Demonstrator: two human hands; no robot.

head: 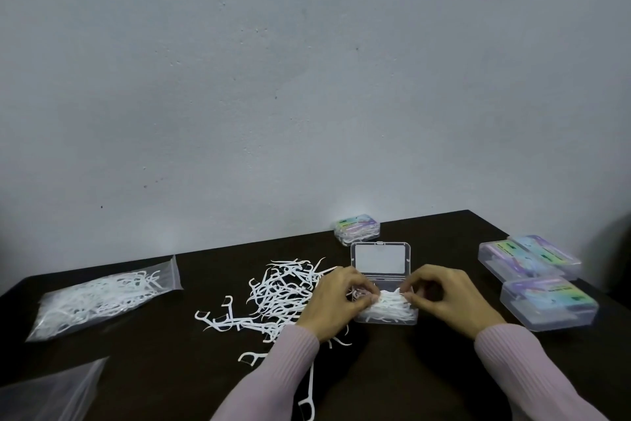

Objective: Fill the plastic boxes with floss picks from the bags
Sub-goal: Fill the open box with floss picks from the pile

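Stray floss pick behind our grip: left hand and right hand pinch picks in the open box; overfilling could spill them.

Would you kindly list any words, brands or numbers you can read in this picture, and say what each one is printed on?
No text here can be read.
Closed clear plastic box with a pastel label by the wall: dark print, too blurred.
Three closed clear plastic boxes with pastel labels at the right: dark marks and small lines, too small and blurred.
Open clear plastic box between the hands: no print visible.
Clear plastic bag of white floss picks: no print visible.
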